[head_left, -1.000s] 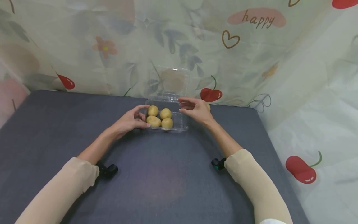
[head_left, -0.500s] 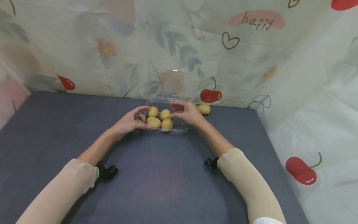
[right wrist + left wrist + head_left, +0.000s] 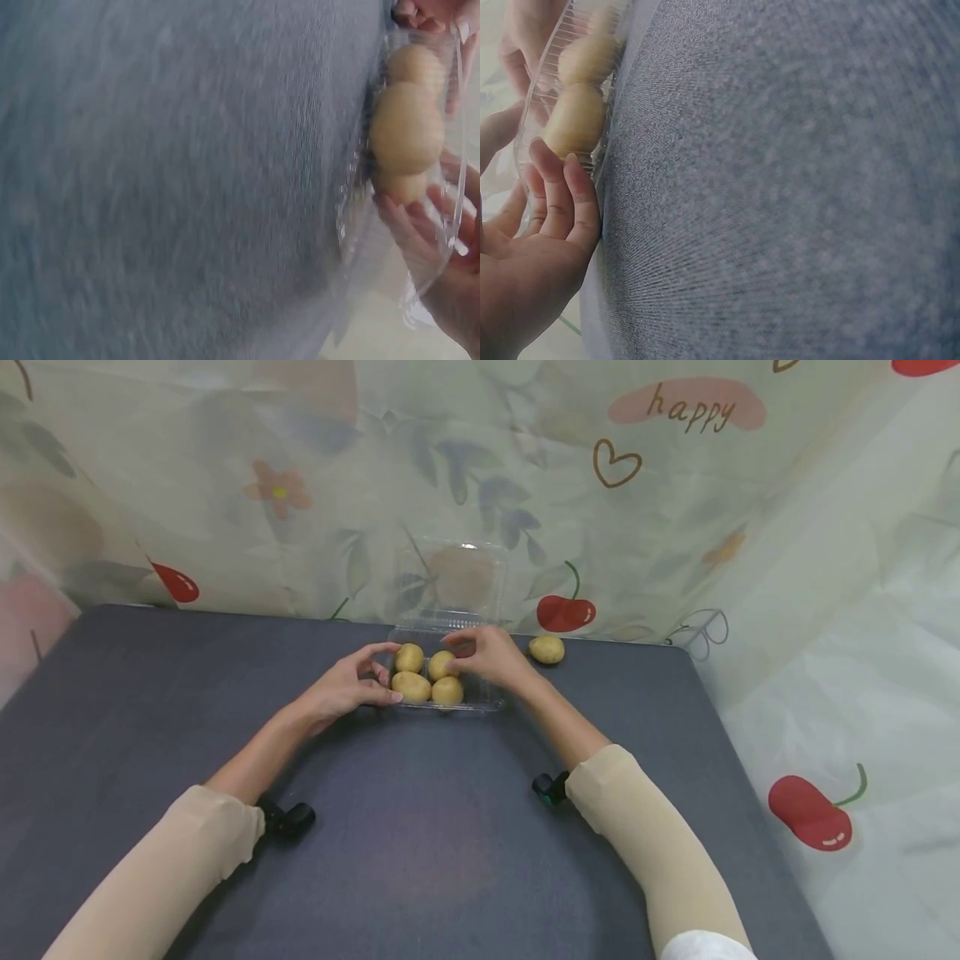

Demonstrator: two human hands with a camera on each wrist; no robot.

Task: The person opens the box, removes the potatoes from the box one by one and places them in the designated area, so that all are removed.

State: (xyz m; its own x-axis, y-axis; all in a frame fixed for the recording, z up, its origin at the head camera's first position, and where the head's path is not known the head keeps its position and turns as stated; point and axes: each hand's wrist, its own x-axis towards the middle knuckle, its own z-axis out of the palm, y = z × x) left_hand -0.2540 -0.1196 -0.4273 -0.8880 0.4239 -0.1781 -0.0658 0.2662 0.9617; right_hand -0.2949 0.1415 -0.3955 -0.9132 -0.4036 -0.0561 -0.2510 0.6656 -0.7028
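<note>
In the head view a clear plastic clamshell container (image 3: pixel 483 693) stands at the table's back edge with its lid raised. Several potatoes (image 3: pixel 411 687) fill its left part. My left hand (image 3: pixel 348 683) grips the container's left end, thumb at the front corner and fingers behind. My right hand (image 3: pixel 491 656) reaches in from the right, its thumb and fingers around the back right potato (image 3: pixel 438 665). From the right wrist, fingertips (image 3: pixel 388 208) touch a potato (image 3: pixel 402 187) through a blurred view. In the left wrist view, fingers press the container wall beside a potato (image 3: pixel 577 120).
Another potato (image 3: pixel 546 650) lies on the grey table (image 3: pixel 420 827), right of the container near the back edge. A printed curtain (image 3: pixel 315 552) hangs directly behind the table, and pale fabric (image 3: pixel 847 677) hangs along the right side.
My right hand has moved left and farther into the container, up to the back right potato. The potato outside, partly hidden earlier, now shows fully. The left hand has stayed in place.
</note>
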